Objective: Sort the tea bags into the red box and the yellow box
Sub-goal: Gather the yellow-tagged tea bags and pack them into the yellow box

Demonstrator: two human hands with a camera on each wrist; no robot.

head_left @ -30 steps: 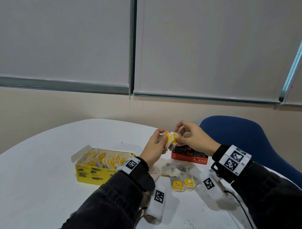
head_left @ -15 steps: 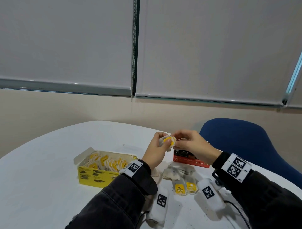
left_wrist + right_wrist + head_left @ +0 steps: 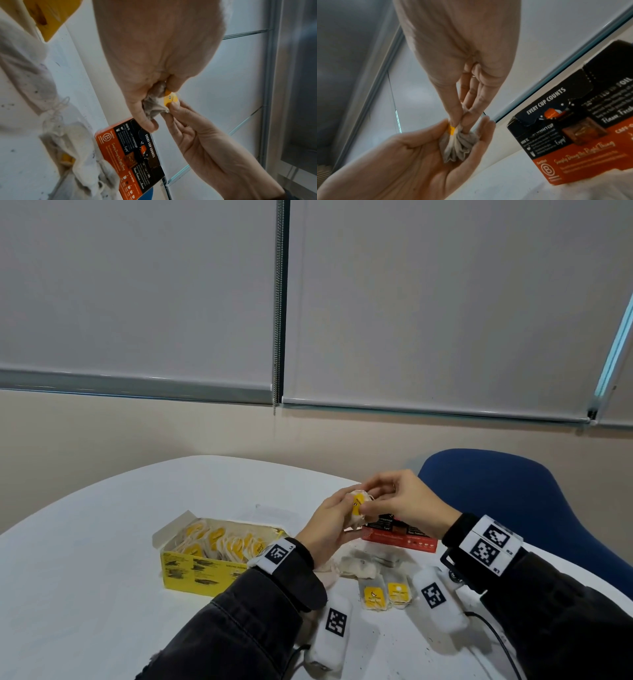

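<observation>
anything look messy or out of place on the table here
Yes: dark specks dot the white table near the loose tea bags, likely spilled tea. A crumpled heap of bags lies unsorted before the red box.

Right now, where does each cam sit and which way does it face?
Head: worn on head, looks forward and down at table, yellow box; both hands, sleeves show.
Left wrist: looks along left hand to tea bags, red box.
Right wrist: looks along right hand.
Wrist views share the tea bags and red box.
</observation>
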